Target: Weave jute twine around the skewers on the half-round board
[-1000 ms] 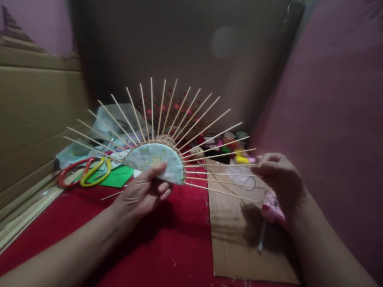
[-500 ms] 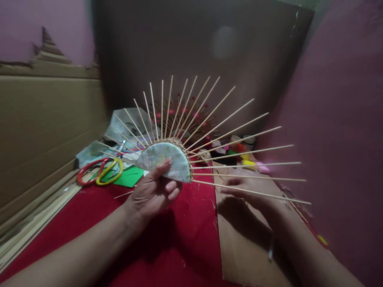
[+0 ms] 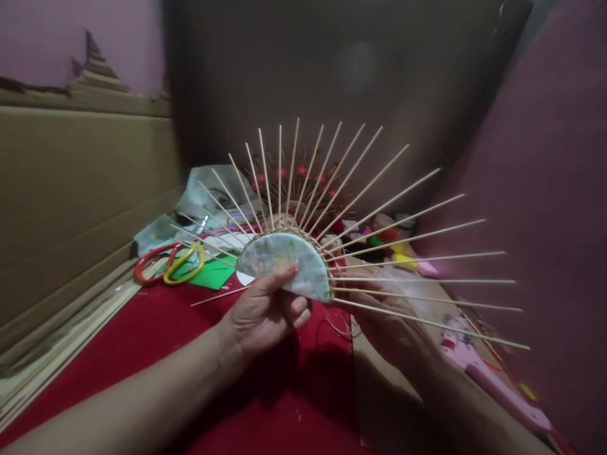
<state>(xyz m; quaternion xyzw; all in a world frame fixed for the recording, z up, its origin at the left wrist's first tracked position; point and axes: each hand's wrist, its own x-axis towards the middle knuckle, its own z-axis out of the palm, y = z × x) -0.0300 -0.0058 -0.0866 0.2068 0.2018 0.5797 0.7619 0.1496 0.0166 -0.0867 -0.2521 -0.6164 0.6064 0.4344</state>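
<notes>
My left hand (image 3: pixel 268 309) grips a half-round, fabric-covered piece (image 3: pixel 284 262) with pale floral print, thumb on its front face. Thin wooden sticks (image 3: pixel 379 189) fan out from its curved edge. Woven twine (image 3: pixel 327 249) runs along that edge at the base of the sticks. At the piece's right end, my right hand (image 3: pixel 384 316) sits behind the lowest sticks, its fingers bent in close to the edge. What these fingers hold is hidden. A loose loop of twine (image 3: pixel 342 330) hangs just below them.
Scissors with red and yellow handles (image 3: pixel 184 278) lie by green paper (image 3: pixel 213 275) at left. A pink glue gun (image 3: pixel 493 382) is at right. Behind stands a similar fan with pink flowers (image 3: pixel 303 170). Red cloth (image 3: pixel 190 354) covers the table beside a cardboard wall (image 3: pixel 85 183).
The view has shifted a little. My right hand has moved left to the right end of the fan-shaped piece. My left hand keeps its hold. The pink glue gun has come into sight.
</notes>
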